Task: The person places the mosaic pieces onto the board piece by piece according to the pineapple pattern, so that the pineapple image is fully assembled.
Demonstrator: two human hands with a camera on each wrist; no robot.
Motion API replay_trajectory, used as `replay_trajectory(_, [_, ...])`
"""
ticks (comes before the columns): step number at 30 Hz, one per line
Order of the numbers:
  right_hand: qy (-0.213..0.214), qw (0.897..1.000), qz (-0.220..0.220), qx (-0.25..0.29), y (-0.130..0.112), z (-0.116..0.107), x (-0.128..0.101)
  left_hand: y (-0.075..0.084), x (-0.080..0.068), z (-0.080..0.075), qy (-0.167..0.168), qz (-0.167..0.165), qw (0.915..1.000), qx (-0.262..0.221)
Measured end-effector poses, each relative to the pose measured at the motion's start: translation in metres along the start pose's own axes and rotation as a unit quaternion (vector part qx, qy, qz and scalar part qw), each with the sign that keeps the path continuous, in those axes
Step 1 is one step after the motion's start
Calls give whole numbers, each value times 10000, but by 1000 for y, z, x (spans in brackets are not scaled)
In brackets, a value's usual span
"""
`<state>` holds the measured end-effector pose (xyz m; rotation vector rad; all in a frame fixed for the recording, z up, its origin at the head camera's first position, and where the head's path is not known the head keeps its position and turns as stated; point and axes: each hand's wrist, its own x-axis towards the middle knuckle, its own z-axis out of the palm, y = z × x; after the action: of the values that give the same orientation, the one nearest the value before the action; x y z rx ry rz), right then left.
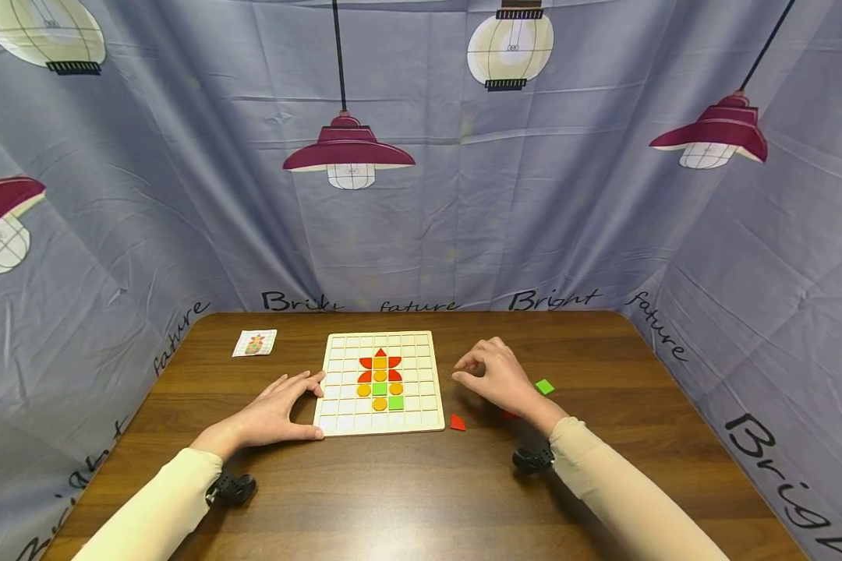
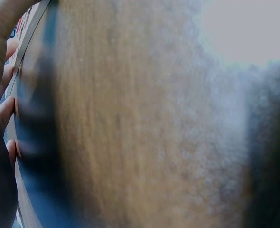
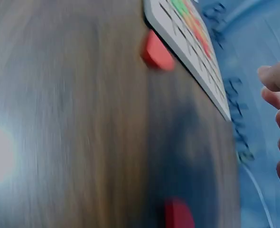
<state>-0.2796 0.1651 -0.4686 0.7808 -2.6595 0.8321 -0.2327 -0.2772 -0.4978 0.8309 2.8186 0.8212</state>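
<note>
A pale square grid board (image 1: pixel 344 425) lies on the table, bearing a figure of red, orange and green pieces. A red triangle (image 1: pixel 380 353) tops the figure, and a green square (image 1: pixel 396 403) sits in its lowest row beside an orange disc (image 1: pixel 380 404). My left hand (image 1: pixel 270 413) rests at the board's left edge, thumb and fingertips spread along it. To the right of the board my right hand (image 1: pixel 494 374) hovers with loosely bent fingers, thumb near the index fingertip. Nothing shows between them. Near the board's lower right corner lies a red quarter-round piece (image 1: pixel 458 421).
Another red piece (image 1: pixel 509 415) lies partly hidden beneath the right wrist. Farther right is a loose green square (image 1: pixel 544 386). A small picture card (image 1: pixel 255 343) with a pineapple-like figure lies at the back left. Behind the wooden table (image 1: pixel 379 499) hangs a printed curtain (image 1: pixel 421 234).
</note>
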Motion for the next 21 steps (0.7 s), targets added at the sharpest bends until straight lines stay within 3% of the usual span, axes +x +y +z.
replay_trajectory(6, [309, 9988, 379, -65, 29, -30, -19, 0, -1, 0, 70, 108, 9999, 9])
replay_trajectory(21, [1, 9904, 1264, -564, 86, -69, -78, 0, -1, -1, 4, 58, 10000, 12])
